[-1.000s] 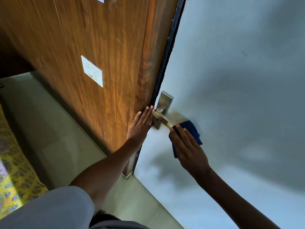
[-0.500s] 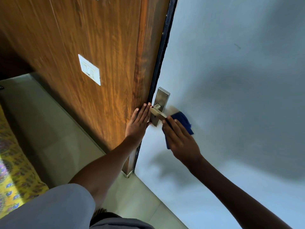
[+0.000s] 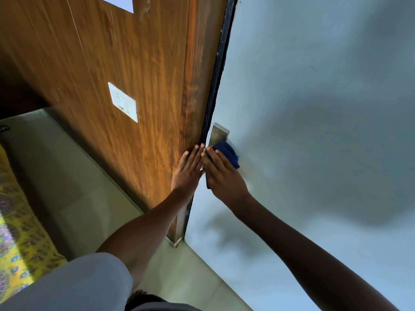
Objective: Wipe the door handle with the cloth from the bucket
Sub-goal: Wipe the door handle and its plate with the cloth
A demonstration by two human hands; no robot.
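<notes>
Right hand [image 3: 224, 176] presses the blue cloth [image 3: 226, 153] over the door handle [image 3: 219, 134], fingers curled around it; left hand [image 3: 187, 170] lies flat and open beside the handle. Pressing down could unlatch the door.

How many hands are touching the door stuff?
2. The left hand rests flat on the wooden panel beside the door edge. The right hand presses the blue cloth over the handle, hiding the lever.

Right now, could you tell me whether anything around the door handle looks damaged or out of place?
The black edge strip beside the pale blue door looks scuffed, with light chipped specks. Otherwise nothing stands out: the right hand presses the dark blue cloth over the handle below the metal backplate.
</notes>
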